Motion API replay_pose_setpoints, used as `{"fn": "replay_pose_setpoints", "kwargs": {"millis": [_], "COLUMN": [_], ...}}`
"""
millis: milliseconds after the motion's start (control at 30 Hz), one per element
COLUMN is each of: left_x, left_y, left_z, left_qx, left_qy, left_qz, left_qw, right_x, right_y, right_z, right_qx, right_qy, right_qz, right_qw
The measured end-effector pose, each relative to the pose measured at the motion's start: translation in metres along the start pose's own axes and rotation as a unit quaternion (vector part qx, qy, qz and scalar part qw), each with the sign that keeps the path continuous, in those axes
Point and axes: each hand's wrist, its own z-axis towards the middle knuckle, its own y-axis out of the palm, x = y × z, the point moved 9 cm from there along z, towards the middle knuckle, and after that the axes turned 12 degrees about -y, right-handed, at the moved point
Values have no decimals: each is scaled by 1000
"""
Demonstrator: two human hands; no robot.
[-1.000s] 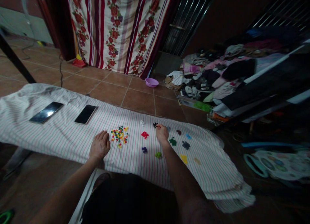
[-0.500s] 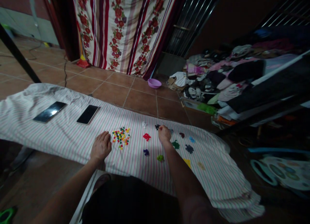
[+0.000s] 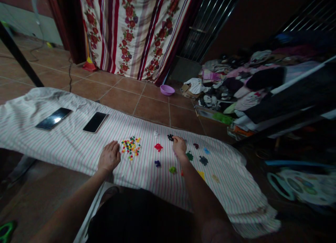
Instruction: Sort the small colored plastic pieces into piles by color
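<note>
On the striped cloth, my left hand lies flat, just left of a mixed pile of small coloured pieces. My right hand is bent with its fingertips together at the edge of a small black pile; whatever is between them is too small to make out. Red, white, dark blue and lime green piles lie between my hands. Dark green, grey, brown and light blue groups sit right of my right hand.
Two phones lie on the cloth's left part. Yellow pieces and beige ones are near my right forearm. Beyond the cloth are a purple basin on the tiled floor and heaped clothes.
The view has shifted slightly. My right hand stays by the black pile with small finger movement, and a red-orange piece now shows beside my right forearm. My left hand remains resting.
</note>
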Motion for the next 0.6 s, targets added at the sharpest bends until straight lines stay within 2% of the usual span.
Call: {"fn": "replay_pose_setpoints", "kwargs": {"millis": [100, 200, 433, 600], "left_x": [0, 0, 0, 0], "left_y": [0, -1, 0, 0], "left_z": [0, 0, 1, 1], "left_qx": [-3, -3, -18, -26], "left_qy": [-5, -6, -8, -16], "left_qz": [4, 10, 9, 1], "left_qw": [1000, 1000, 1000, 1000], "right_x": [-14, -41, -134, -171], "right_y": [0, 6, 43, 66], "right_z": [-2, -10, -57, -85], "right_qx": [8, 14, -27, -60], "right_qy": [-27, -72, -221, -259], "right_qz": [35, 78, 213, 223], "right_qw": [999, 994, 951, 938]}}
